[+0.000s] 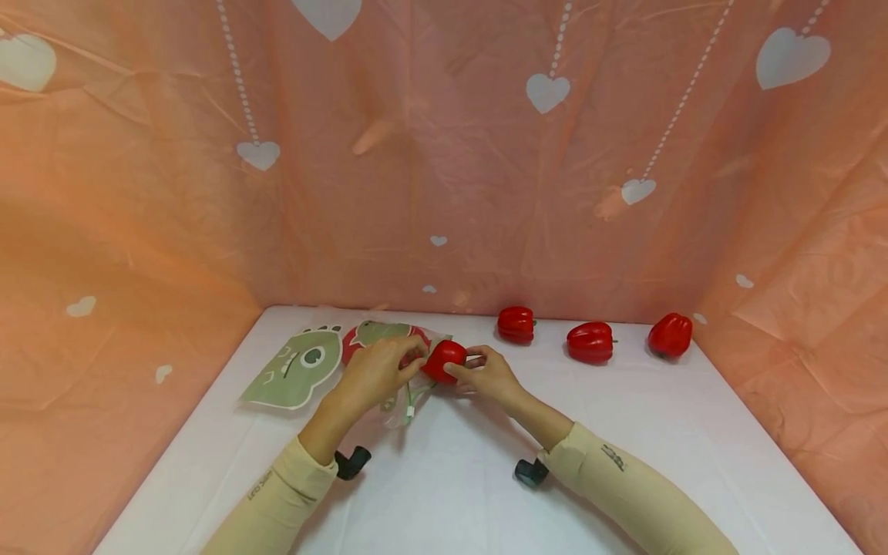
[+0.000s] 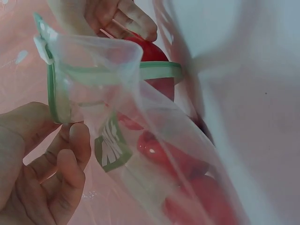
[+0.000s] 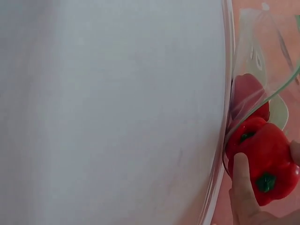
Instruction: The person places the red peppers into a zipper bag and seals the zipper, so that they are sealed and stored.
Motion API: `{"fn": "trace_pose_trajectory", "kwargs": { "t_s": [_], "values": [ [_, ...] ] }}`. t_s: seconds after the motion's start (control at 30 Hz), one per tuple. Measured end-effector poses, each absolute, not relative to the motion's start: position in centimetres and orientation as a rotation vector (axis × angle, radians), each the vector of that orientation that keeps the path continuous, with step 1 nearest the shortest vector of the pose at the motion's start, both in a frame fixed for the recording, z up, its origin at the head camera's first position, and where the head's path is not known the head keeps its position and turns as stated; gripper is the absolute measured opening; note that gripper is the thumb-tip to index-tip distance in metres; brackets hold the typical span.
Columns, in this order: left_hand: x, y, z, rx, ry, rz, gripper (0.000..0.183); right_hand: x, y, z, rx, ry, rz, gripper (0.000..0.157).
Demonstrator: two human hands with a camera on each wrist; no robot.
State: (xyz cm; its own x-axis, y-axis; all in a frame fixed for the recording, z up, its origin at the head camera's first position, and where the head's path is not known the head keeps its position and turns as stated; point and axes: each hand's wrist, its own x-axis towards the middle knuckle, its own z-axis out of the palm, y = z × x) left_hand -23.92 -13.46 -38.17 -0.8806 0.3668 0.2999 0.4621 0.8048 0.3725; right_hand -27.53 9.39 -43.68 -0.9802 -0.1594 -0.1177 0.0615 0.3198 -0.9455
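A clear zip bag (image 1: 398, 412) with a green closure strip lies in front of my left hand (image 1: 380, 368). The left thumb and fingers pinch the strip at the bag's mouth, seen in the left wrist view. My right hand (image 1: 491, 376) grips a red bell pepper (image 1: 445, 359) at that opening. In the right wrist view, the gripped pepper (image 3: 267, 161) shows its green stem, with the thumb on one side and a fingertip on the other. Deeper in the bag sit more red peppers (image 2: 171, 157), blurred by the plastic.
A flat bag with a green one-eyed cartoon print (image 1: 298, 368) lies to the left. Along the back right of the white table (image 1: 444, 493) are three red bell peppers: one nearest the bag (image 1: 516, 324), a middle pepper (image 1: 590, 343) and a far-right pepper (image 1: 670, 335). Peach curtains surround the table.
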Motion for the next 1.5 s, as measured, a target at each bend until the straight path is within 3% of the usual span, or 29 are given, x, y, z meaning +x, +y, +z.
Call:
{"fn": "trace_pose_trajectory", "kwargs": {
  "t_s": [1.5],
  "values": [
    [-24.0, -13.6, -38.2, -0.625, -2.780, -0.676, 0.018, -28.0, 7.7, -44.1, -0.042, 2.211, -1.867, 0.068]
  ]
}}
